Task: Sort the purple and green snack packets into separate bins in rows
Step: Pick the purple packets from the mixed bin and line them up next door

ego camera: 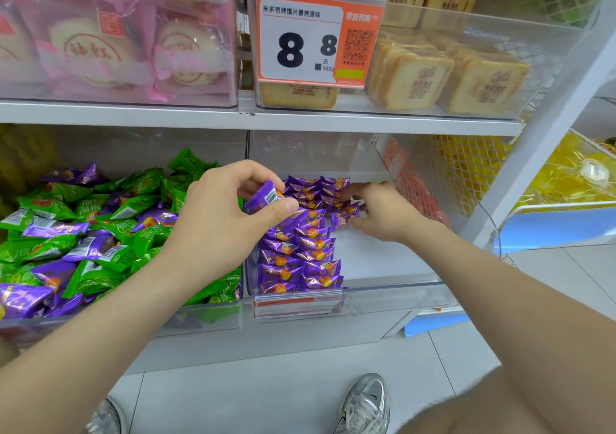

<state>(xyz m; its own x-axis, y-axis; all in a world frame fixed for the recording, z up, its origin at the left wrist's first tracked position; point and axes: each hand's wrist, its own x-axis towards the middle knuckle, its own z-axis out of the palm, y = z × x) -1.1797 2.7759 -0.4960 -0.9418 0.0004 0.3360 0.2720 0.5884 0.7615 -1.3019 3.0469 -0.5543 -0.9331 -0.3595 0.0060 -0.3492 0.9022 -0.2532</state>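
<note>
purple foil snack packets (300, 250) line rows inside the clear plastic bin (383, 287). mid-placing: left hand (226, 210) pinches one above the bin; right hand (383, 213) pinches another beside the rows. next, both likely need seating in line.

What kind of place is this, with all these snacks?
Probably a snack shop. A big price tag hangs on a clear bin, the white shelf carries more bins, and one is heaped with purple and green snack packets.
</note>
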